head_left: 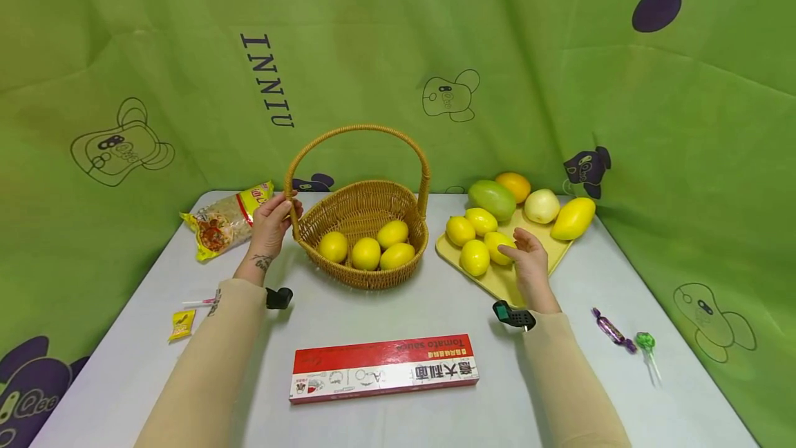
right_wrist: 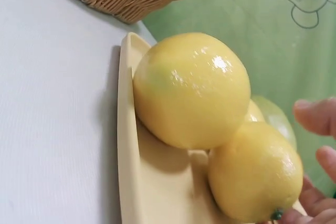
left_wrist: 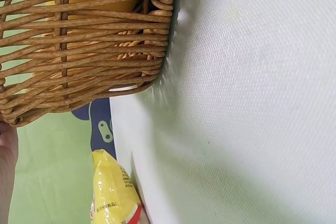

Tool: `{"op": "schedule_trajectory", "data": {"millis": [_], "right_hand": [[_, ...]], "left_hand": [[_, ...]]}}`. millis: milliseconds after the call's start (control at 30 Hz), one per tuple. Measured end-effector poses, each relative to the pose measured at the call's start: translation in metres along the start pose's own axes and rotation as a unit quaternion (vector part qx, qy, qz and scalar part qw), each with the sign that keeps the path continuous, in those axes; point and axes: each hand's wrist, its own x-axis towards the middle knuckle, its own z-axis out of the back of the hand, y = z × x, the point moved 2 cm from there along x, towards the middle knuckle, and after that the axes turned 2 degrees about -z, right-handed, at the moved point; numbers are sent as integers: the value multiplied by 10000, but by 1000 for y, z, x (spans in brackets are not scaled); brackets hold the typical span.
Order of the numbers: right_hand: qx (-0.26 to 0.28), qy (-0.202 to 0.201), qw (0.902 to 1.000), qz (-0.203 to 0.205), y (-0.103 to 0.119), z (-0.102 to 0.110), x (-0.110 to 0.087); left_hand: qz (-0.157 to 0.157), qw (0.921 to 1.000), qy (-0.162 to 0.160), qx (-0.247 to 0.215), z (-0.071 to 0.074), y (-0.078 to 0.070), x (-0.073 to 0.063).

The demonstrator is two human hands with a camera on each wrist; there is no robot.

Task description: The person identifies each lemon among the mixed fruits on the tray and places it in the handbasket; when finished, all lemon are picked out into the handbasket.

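A wicker basket [head_left: 363, 281] with a tall arched handle holds several lemons [head_left: 365, 254]. My left hand [head_left: 271, 223] grips the left foot of the handle; in the left wrist view only a sliver of this hand shows beside the basket weave [left_wrist: 84, 51]. Over on the right, my right hand [head_left: 531, 261] is at a lemon [head_left: 497, 247] on the yellow tray [head_left: 504, 285]. In the right wrist view its fingers [right_wrist: 317, 119] are spread at that lemon's [right_wrist: 257, 177] stem end, not closed round it. Another lemon [right_wrist: 191, 90] lies beside it against the tray wall.
The tray also carries a green mango [head_left: 491, 199], an orange fruit [head_left: 513, 187], a pale round fruit [head_left: 542, 206] and a yellow mango [head_left: 573, 218]. A noodle bag [head_left: 226, 221] lies left of the basket, a red-and-white box [head_left: 383, 368] in front. Candies [head_left: 613, 330] lie at both sides.
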Motion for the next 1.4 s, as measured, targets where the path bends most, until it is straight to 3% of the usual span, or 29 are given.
{"op": "schedule_trajectory", "data": {"millis": [600,733,933,1033,1133,1267,1400], "right_hand": [[-1245,92,9921,-120,-7,-8,14],[-1269,-9,9919,-53,-6,-3,16],[-844,-170,9962,119,2,1,13],[-387,166,9987,277,11,-3,9],[136,849,9954,424,20,-10,3],[509,1899,9789,562,30,-28,-7],[537,2662,9593,774,38,-54,-18]], "left_hand": [[43,10000,-55,59,2,-1,-2],[27,10000,-5,40,2,0,-1],[20,10000,27,12,0,-1,0],[25,10000,7,7,1,-1,0],[44,10000,15,64,1,-2,1],[51,9998,8,170,1,-1,1],[61,9998,11,172,0,-1,1]]}}
